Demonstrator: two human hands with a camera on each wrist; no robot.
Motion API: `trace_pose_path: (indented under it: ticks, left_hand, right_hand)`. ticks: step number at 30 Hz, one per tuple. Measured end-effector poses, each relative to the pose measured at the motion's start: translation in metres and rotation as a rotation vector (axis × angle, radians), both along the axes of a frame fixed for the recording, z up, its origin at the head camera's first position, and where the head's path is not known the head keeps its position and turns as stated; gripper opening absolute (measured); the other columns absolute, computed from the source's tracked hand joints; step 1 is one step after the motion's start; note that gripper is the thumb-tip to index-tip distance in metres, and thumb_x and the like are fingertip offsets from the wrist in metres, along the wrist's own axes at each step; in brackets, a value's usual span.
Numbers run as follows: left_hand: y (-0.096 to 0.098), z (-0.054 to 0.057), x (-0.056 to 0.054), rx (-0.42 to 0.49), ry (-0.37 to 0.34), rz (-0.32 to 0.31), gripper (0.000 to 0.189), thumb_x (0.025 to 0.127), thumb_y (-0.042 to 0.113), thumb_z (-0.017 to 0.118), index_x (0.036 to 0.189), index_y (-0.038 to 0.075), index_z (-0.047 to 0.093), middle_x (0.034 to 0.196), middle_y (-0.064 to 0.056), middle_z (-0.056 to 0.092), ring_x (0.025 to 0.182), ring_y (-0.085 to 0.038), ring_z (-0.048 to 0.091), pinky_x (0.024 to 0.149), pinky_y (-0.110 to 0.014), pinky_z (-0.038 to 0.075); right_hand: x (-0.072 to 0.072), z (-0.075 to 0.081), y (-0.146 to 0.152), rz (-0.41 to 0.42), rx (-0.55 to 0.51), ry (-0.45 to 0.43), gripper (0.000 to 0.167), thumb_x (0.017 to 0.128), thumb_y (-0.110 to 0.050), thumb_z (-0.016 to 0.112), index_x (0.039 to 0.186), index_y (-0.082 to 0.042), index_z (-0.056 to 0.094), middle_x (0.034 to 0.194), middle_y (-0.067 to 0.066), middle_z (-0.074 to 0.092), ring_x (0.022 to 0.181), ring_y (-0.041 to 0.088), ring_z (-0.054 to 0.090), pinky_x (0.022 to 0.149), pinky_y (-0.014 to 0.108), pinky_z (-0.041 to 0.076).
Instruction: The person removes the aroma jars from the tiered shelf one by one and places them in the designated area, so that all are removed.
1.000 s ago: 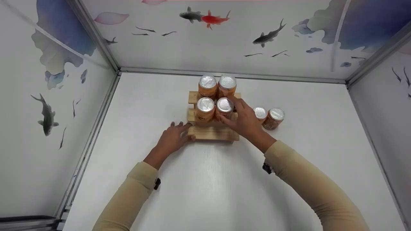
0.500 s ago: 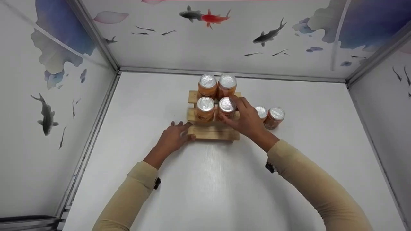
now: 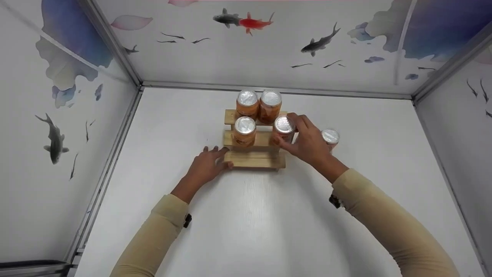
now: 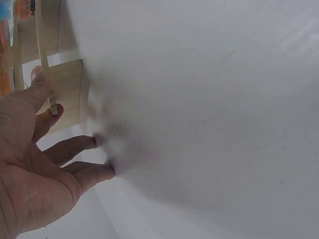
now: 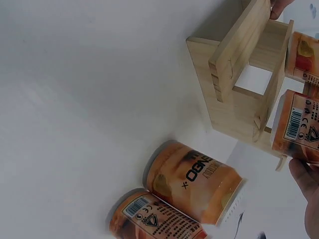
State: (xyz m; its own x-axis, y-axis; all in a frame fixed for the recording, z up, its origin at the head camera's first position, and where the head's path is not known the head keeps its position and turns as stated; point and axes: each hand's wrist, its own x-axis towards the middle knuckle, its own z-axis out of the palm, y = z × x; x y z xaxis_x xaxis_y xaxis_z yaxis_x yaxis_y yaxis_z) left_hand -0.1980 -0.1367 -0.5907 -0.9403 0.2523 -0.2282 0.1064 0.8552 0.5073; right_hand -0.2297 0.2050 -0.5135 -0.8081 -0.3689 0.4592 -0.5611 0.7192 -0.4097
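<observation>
A stepped wooden rack (image 3: 255, 159) stands on the white table. My left hand (image 3: 205, 165) pinches the left end of its lowest board between thumb and index finger; the other fingertips reach to the tabletop in the left wrist view. My right hand (image 3: 309, 142) grips an orange can (image 3: 283, 125) with a silver top, upright at the right end of the middle step and partly past its edge. Another orange can (image 3: 245, 130) sits toward the left of that step. On the top step are a left can (image 3: 247, 104) and a right can (image 3: 270, 104), side by side.
Right of the rack, a can (image 5: 192, 181) and a second can (image 5: 154, 216) stand together on the table; the right hand hides one in the head view. Printed panels (image 3: 246, 57) wall the table at the back and sides.
My right hand has moved right with its can, away from the left can on the middle step to the rack's right end. My left hand has stayed in place.
</observation>
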Motion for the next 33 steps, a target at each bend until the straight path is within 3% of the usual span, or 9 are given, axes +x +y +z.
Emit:
trace_pose_path:
  ticks: [17,33]
  left_hand:
    - [0.000,-0.002,-0.001,0.007,0.000,0.010,0.072,0.104,0.061,0.068,0.164,0.023,0.056,0.169,-0.029,0.046,0.160,-0.061,0.035,0.122,-0.073,0.042]
    - [-0.001,-0.002,0.001,0.011,0.044,-0.012,0.068,0.105,0.059,0.067,0.163,0.024,0.058,0.166,-0.031,0.050,0.157,-0.062,0.040,0.118,-0.074,0.046]
  right_hand:
    - [0.001,0.007,0.046,-0.081,-0.059,-0.072,0.076,0.090,-0.025,0.094,0.150,0.002,0.055,0.128,0.026,0.067,0.104,0.039,0.075,0.085,0.051,0.067]
    - [-0.002,0.013,0.087,-0.140,-0.089,-0.020,0.070,0.090,-0.013,0.092,0.147,0.006,0.055,0.127,0.029,0.065,0.108,0.043,0.076,0.088,0.054,0.067]
